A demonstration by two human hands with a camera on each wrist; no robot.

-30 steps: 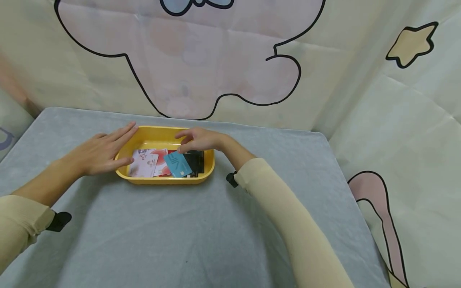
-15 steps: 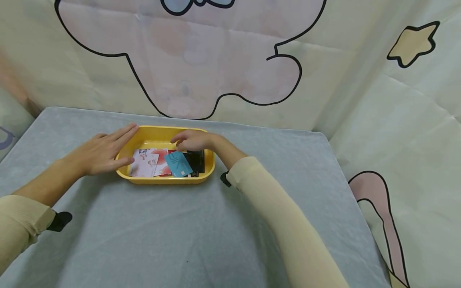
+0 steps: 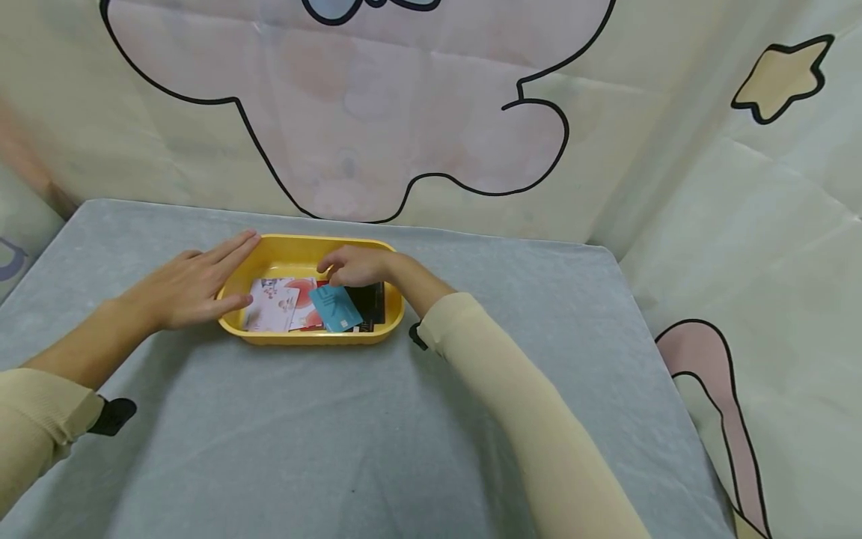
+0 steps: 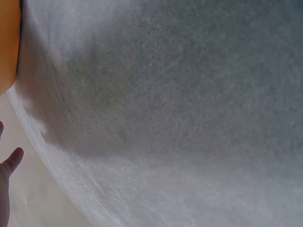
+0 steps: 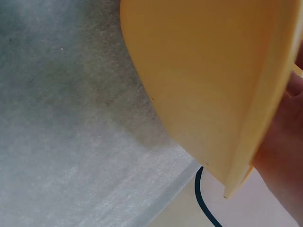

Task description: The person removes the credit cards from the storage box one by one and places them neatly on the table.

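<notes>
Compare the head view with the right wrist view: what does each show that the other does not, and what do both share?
Only the head view: the left hand, the blue card and the star. Only the right wrist view: small dark specks on the outside of the yellow tray. Both: that tray, the right hand and the grey cloth.

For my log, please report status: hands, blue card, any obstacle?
Left hand at yellow tray. Right hand at blue card inside, grip unclear. No obstacle visible.
</notes>
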